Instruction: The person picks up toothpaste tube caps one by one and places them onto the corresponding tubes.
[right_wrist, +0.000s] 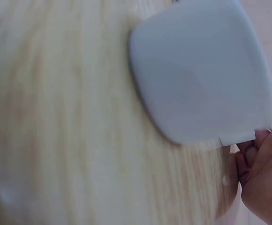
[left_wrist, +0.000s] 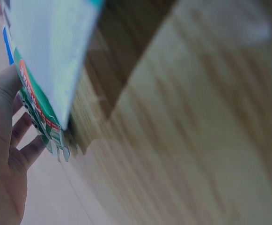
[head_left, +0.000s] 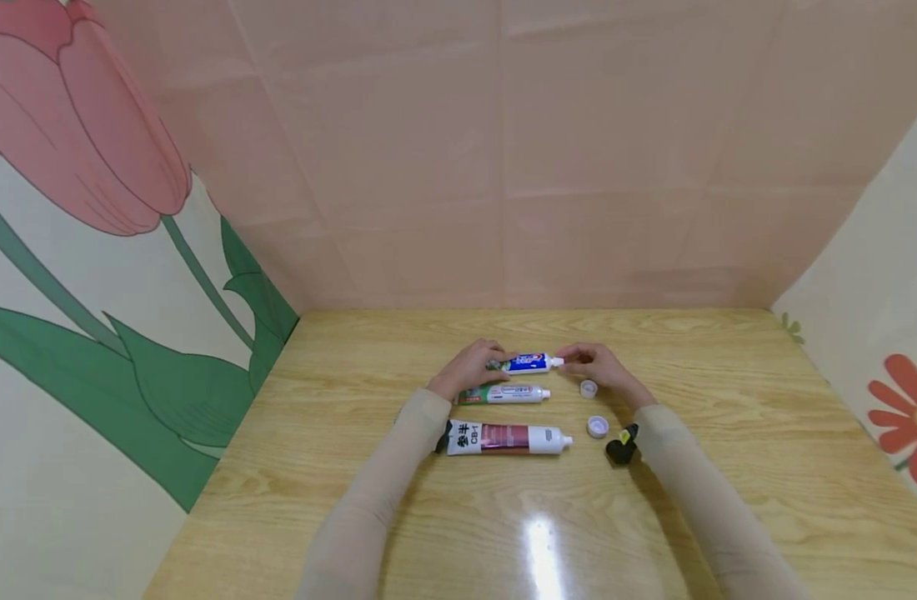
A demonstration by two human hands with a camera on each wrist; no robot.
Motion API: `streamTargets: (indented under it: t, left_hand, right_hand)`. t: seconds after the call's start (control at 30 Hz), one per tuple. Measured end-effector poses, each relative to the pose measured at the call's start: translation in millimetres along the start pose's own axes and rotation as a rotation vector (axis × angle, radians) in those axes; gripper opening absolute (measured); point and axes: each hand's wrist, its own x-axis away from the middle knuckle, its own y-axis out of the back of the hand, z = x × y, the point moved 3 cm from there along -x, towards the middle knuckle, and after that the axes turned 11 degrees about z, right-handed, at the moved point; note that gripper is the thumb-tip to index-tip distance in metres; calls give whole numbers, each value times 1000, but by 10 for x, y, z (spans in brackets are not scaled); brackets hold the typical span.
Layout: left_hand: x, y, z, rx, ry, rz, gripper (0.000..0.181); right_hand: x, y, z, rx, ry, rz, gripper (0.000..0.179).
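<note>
A blue toothpaste tube (head_left: 528, 363) with a green end lies farthest back of three tubes. My left hand (head_left: 471, 369) grips its flat end, fingers on one side and thumb on the other. At the tube's nozzle end, my right hand (head_left: 595, 365) pinches the small white cap (head_left: 558, 362). A green-and-white toothpaste tube (head_left: 511, 393) lies just in front, its nozzle bare and its left end partly behind my left wrist. In the left wrist view my fingers (left_wrist: 30, 149) are at the green crimped end. The right hand (right_wrist: 267, 173) shows curled fingers in the right wrist view.
Nearest me lies a larger white-and-maroon tube (head_left: 507, 438), its nozzle bare. Two loose white caps stand to the right of the tubes, a farther cap (head_left: 588, 389) and a nearer cap (head_left: 597, 427). A pink-covered wall (head_left: 503, 250) rises behind the wooden table (head_left: 338, 367).
</note>
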Motion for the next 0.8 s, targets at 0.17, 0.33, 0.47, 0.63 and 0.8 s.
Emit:
streamTargets:
  t: [0.17,0.33,0.47,0.63,0.8]
  left_hand:
    - [3,5,-5,-19,-7,5,49]
    - [11,17,-13,-33,-20,1,49]
    - [28,24,-26,-57,-36,-7,49]
    - [66,40,-60,-102,-54,-11,50]
    - [111,56,-100,-148,-62,-5,50]
  right_hand:
    - [14,1,5,3,-15,4,31]
    - [21,0,-2,-6,-56,7,34]
    - [36,-5,4,0,-73,2,39]
    - [56,-16,36,41,-72,-15,44]
    - [70,-32,72,101,-58,-46,42]
